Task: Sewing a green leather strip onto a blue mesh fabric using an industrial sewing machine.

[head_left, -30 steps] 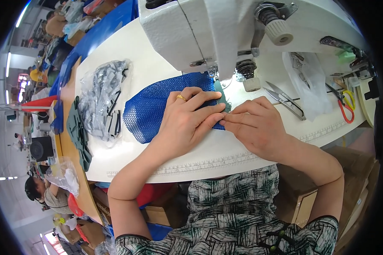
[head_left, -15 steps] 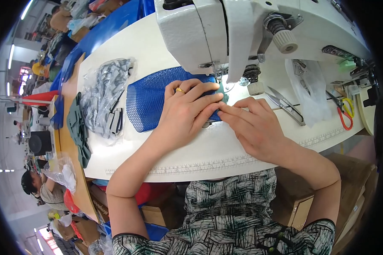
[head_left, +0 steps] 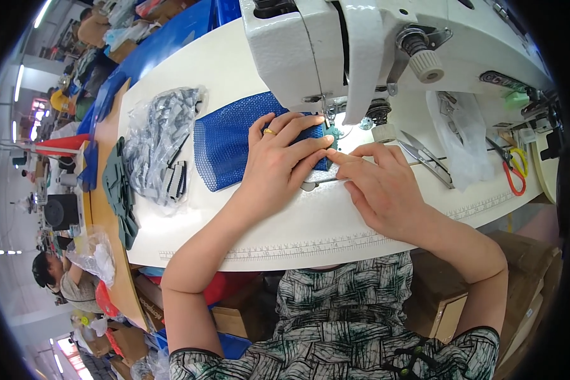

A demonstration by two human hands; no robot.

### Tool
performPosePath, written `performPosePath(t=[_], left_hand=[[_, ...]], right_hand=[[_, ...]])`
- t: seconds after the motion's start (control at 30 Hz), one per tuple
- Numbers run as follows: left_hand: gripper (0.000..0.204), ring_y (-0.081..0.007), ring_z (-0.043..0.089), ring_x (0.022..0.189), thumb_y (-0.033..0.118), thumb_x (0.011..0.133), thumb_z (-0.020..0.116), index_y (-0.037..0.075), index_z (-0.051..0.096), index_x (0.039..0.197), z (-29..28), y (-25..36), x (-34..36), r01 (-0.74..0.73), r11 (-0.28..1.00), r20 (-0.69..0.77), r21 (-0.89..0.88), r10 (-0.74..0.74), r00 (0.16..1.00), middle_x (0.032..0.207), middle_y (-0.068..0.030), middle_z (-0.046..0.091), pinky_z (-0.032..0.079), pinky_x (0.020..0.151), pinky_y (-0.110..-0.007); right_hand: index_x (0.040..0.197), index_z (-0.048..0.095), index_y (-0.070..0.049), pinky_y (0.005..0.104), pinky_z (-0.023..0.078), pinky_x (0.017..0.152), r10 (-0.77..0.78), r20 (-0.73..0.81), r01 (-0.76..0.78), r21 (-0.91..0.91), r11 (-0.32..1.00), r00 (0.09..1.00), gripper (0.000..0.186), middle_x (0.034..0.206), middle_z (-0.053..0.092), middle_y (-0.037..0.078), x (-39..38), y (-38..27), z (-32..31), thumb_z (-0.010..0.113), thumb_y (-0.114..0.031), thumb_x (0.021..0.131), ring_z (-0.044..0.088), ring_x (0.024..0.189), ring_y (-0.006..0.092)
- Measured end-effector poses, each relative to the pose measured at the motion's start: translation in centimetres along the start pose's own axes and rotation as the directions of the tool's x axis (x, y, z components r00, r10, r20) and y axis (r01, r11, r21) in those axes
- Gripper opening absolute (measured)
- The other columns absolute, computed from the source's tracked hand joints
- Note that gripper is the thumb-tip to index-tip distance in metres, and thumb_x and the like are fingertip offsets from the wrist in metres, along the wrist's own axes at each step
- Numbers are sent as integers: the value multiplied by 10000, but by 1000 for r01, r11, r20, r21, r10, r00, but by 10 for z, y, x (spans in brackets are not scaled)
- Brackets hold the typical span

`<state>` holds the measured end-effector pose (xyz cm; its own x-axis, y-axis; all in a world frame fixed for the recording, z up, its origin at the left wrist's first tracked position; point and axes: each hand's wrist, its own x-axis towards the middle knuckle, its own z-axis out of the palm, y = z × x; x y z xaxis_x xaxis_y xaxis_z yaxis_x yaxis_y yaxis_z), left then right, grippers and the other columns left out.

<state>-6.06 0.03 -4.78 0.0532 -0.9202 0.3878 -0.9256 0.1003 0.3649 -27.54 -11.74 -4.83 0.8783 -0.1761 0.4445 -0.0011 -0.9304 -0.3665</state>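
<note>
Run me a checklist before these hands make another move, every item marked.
1. Left hand lying on the blue mesh: ok.
2. Left fingertips well away from the presser foot: not ok, they look very close.
3. Needle tip out of the blue mesh: cannot tell, too small.
4. Right hand gripping the green strip: cannot tell.
5. Silver snips apart from the blue mesh: ok.

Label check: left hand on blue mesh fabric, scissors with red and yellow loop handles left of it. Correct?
Wrong side: in the head view, the red-and-yellow-handled scissors lie right of the blue mesh fabric; the left hand is on it.
</note>
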Motion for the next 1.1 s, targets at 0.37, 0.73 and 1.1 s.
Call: performPosePath(t=[0.37,0.73,1.1], left_hand=[[204,-272,578,1329,217,969,749,158,838,1143,4,-6,0,35,995,-28,-93,-38,999,1342,-36,696,294,1189,-536],[235,-316,542,1357,218,985,736,140,828,1187,3,0,-2,89,995,6,-46,-89,996,1388,-106,645,270,1200,-603],[267,-333,525,1387,228,987,735,128,809,1223,5,4,-4,104,995,10,-1,-104,995,1405,-129,623,271,1193,-637]], right_hand=[[1167,667,-11,423,469,930,-4,17,5,-40,999,1000,373,1329,694,85,2,0,0,706,-1,796,623,1155,271],[1143,664,-39,426,468,958,34,14,-34,-46,998,999,362,1376,684,94,1,0,2,730,-15,788,610,1192,274],[1162,670,-50,441,472,960,56,-11,-56,-16,998,998,354,1363,688,98,0,0,3,733,-21,815,616,1192,282]])
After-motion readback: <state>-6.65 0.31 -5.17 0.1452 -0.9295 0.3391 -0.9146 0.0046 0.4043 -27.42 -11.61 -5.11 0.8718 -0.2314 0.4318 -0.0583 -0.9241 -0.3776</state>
